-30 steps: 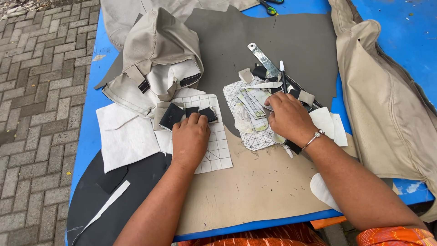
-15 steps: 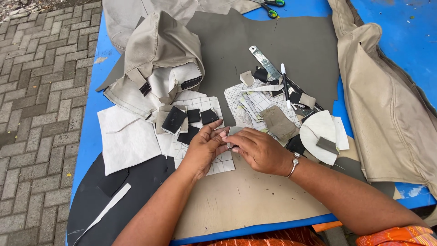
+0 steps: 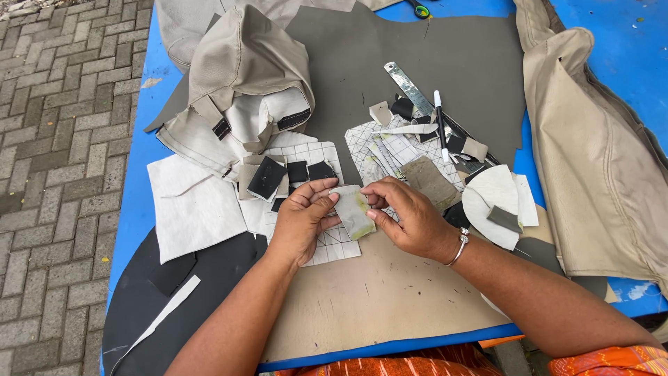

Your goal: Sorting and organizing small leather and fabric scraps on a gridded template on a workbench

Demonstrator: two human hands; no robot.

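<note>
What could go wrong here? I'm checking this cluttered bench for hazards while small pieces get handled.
1. The small grey-beige fabric piece is pinched only at its edges by the left hand and right hand; it could slip and get lost among similar scraps.
2. The black-and-white marker pen lies across the metal ruler and might roll.
3. The round white patch sits loosely near the right forearm, so a sweep might shift it.

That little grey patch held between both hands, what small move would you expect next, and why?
Probably lowering it onto the tan sheet just below. Both the left hand and right hand pinch the grey patch by its edges, lifted above the table, with similar cut pieces already laid flat nearby.
</note>
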